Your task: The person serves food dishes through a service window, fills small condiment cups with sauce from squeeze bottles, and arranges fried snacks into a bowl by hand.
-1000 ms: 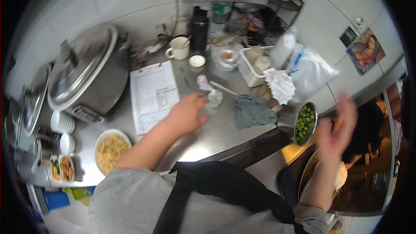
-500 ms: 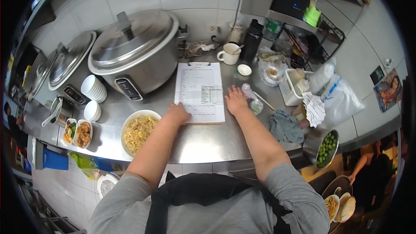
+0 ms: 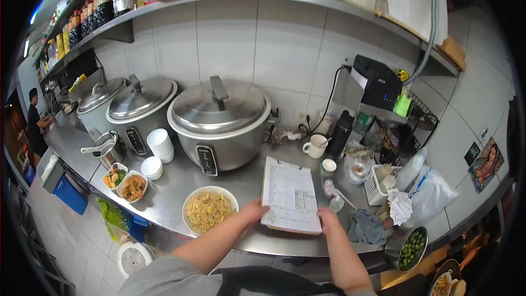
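Observation:
A clipboard with printed sheets is between my two hands, its near edge tilted toward me and slightly off the steel counter. My left hand grips its left edge near the lower corner, thumb on top. On the right edge, my right hand is closed around the lower corner; its fingers are partly hidden beneath. To the left of my left hand stands a white bowl of fried rice. A small clear bottle lies just beyond my right hand, with a grey cloth to its right.
Large rice cookers line the wall. Stacked white bowls and two small food dishes are at left. A mug, white basket and bowl of green limes are at right. Another person stands far left.
My hands have taken hold of the clipboard's sides and lifted its near edge; before, they rested on and beside it. The view has tilted up and turned left, showing the shelf.

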`<state>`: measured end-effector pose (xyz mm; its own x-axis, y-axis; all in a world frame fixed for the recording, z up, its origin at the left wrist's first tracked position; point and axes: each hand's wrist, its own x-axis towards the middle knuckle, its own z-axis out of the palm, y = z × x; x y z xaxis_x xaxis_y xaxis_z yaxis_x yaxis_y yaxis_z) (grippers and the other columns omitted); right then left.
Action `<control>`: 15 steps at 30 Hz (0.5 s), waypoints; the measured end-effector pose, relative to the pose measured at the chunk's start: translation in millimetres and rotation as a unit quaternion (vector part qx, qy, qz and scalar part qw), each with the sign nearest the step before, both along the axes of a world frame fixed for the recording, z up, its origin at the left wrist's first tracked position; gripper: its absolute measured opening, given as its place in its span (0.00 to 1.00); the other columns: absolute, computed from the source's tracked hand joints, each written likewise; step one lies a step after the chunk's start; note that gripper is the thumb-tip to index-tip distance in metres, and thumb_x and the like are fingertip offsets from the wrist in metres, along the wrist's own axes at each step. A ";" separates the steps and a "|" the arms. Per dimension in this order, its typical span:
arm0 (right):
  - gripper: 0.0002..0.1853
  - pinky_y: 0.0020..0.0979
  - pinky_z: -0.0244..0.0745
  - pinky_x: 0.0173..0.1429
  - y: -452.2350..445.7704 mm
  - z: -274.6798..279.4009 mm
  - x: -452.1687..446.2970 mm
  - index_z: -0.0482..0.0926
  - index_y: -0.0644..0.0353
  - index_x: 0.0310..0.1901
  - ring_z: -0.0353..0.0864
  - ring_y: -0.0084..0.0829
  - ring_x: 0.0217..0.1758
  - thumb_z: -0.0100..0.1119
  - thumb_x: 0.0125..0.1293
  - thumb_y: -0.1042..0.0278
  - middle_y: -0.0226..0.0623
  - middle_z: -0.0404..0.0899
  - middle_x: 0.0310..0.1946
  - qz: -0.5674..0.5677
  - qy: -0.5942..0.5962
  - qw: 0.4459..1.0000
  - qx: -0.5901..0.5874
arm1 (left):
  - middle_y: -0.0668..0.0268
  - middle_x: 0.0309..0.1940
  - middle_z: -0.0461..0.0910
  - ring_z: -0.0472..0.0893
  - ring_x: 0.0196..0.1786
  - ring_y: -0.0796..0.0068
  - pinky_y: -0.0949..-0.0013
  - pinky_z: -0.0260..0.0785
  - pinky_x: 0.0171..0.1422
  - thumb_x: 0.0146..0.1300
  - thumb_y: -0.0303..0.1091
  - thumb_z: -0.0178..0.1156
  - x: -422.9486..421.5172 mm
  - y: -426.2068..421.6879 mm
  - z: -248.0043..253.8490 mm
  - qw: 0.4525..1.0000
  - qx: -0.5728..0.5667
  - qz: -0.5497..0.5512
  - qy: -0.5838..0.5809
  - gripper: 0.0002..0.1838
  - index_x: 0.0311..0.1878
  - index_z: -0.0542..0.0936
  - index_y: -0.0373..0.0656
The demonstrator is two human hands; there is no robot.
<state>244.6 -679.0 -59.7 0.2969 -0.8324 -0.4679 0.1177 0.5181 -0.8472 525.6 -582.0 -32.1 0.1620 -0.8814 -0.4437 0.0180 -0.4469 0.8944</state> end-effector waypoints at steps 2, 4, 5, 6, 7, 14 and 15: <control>0.22 0.38 0.73 0.58 25.3 5.3 -16.7 0.69 0.72 0.59 0.79 0.37 0.54 0.49 0.63 0.78 0.46 0.77 0.53 0.026 -0.086 0.996 -0.028 | 0.58 0.52 0.77 0.81 0.48 0.63 0.62 0.77 0.46 0.65 0.33 0.58 -16.0 53.3 62.4 0.990 -0.020 0.013 0.138 0.28 0.66 0.62 0.38; 0.23 0.37 0.72 0.59 65.6 52.2 -18.1 0.68 0.70 0.61 0.78 0.35 0.54 0.50 0.64 0.76 0.45 0.76 0.54 0.056 -0.141 0.986 -0.070 | 0.56 0.55 0.74 0.79 0.53 0.63 0.62 0.75 0.55 0.65 0.32 0.56 -2.1 90.1 77.4 0.975 -0.080 0.013 0.209 0.29 0.67 0.59 0.38; 0.24 0.37 0.72 0.59 93.1 87.3 -18.0 0.67 0.70 0.62 0.78 0.36 0.54 0.52 0.65 0.73 0.45 0.76 0.54 0.074 -0.182 0.975 -0.103 | 0.56 0.56 0.73 0.78 0.55 0.64 0.61 0.73 0.60 0.65 0.30 0.56 7.6 108.5 89.6 0.968 -0.113 0.020 0.223 0.29 0.67 0.60 0.38; 0.24 0.36 0.72 0.58 111.9 102.4 -31.0 0.67 0.69 0.62 0.78 0.36 0.52 0.54 0.65 0.71 0.46 0.76 0.52 0.100 -0.215 0.965 -0.112 | 0.56 0.56 0.74 0.78 0.56 0.64 0.62 0.71 0.61 0.64 0.29 0.56 16.2 128.2 120.6 0.965 -0.129 0.034 0.226 0.29 0.67 0.61 0.38; 0.25 0.36 0.72 0.56 128.2 113.8 -44.9 0.67 0.68 0.62 0.78 0.37 0.51 0.56 0.65 0.69 0.46 0.76 0.51 0.128 -0.248 0.953 -0.117 | 0.56 0.56 0.74 0.77 0.56 0.65 0.62 0.70 0.63 0.62 0.29 0.57 27.1 146.2 157.3 0.961 -0.142 0.050 0.230 0.30 0.67 0.62 0.37; 0.21 0.31 0.74 0.46 185.4 126.5 -123.2 0.72 0.68 0.58 0.80 0.33 0.39 0.55 0.65 0.69 0.47 0.80 0.41 0.099 -0.152 0.964 -0.192 | 0.59 0.54 0.77 0.78 0.55 0.69 0.66 0.71 0.59 0.56 0.31 0.62 104.8 215.7 331.7 0.875 -0.463 0.144 -0.009 0.33 0.66 0.66 0.34; 0.21 0.31 0.74 0.46 185.8 120.0 -128.8 0.72 0.68 0.58 0.80 0.33 0.39 0.55 0.65 0.69 0.47 0.80 0.41 0.104 -0.154 0.964 -0.189 | 0.59 0.54 0.77 0.79 0.54 0.68 0.67 0.71 0.59 0.55 0.32 0.62 116.9 217.6 356.9 0.856 -0.495 0.146 -0.031 0.33 0.65 0.66 0.33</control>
